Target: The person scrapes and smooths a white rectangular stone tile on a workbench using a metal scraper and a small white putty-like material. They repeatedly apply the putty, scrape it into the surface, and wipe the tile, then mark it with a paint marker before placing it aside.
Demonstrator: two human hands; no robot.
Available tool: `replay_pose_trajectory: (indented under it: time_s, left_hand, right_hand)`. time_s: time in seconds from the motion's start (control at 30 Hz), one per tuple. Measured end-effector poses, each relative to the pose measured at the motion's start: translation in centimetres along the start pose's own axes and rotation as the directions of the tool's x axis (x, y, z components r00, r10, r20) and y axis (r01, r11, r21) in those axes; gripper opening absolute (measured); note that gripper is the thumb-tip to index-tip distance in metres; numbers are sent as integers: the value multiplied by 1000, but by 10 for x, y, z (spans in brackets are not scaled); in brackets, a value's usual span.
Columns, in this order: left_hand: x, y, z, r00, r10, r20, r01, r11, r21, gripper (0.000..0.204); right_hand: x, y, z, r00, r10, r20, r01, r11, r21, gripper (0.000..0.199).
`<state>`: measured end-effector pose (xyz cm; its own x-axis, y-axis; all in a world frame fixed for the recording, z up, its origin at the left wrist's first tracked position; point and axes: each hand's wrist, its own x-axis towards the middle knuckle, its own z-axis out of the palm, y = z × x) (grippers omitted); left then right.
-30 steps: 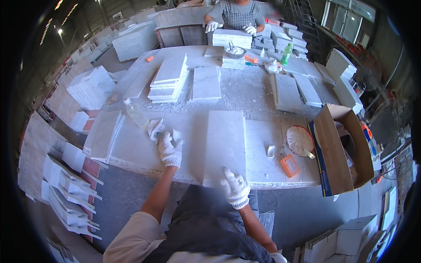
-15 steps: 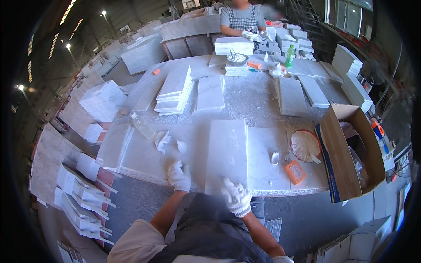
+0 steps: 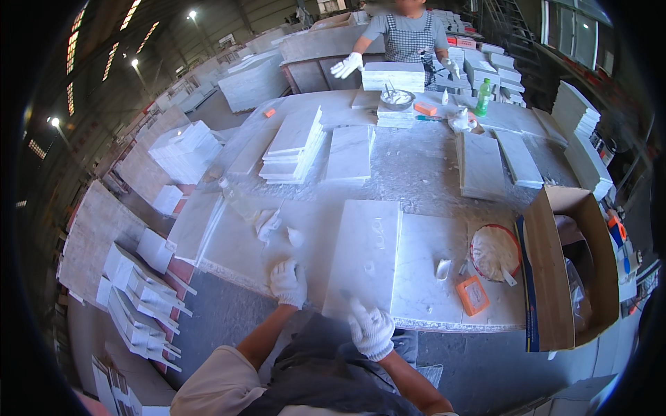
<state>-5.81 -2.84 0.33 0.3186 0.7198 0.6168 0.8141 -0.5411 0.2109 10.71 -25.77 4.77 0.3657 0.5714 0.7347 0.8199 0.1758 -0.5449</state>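
Observation:
A long white marble tile [image 3: 364, 253] lies lengthwise on the stone worktable [image 3: 423, 166], right in front of me. My right hand [image 3: 371, 331], in a white glove, sits at the tile's near edge with its fingers curled; a short dark tip shows beside them, and I cannot tell what it is. My left hand [image 3: 288, 283], also gloved, rests curled on the table's near edge just left of the tile, with nothing visible in it. A second white tile [image 3: 427, 270] lies against the first on its right.
A red-rimmed bowl of white paste [image 3: 495, 251], an orange block [image 3: 473, 295] and an open cardboard box [image 3: 569, 270] are to the right. Crumpled rags [image 3: 267, 223], a clear bottle [image 3: 239, 199] and a tile stack [image 3: 295, 142] lie left. Another person [image 3: 409, 35] works at the far side.
Both my hands have drawn back toward the table's near edge; the left came off the table surface beside the rags. The view has lifted and shows more of the far side.

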Motion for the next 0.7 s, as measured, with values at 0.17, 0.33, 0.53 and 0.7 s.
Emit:
replay_pose_trajectory:
  time_s: [0.17,0.33,0.53,0.7]
  left_hand:
    - [1,1,-1,999,46,12,-47,996,80,16]
    - [3,5,-1,999,35,22,-37,995,89,14]
    - [5,8,-2,1000,12,-9,-11,998,61,12]
    - [3,6,-1,995,64,-76,-61,997,37,12]
  right_hand:
    - [1,0,-5,999,20,41,-23,998,60,48]
    - [5,0,-11,995,52,83,-59,995,84,45]
    - [9,0,-15,992,50,114,-65,989,136,46]
    - [6,1,-13,994,27,108,-36,996,80,47]
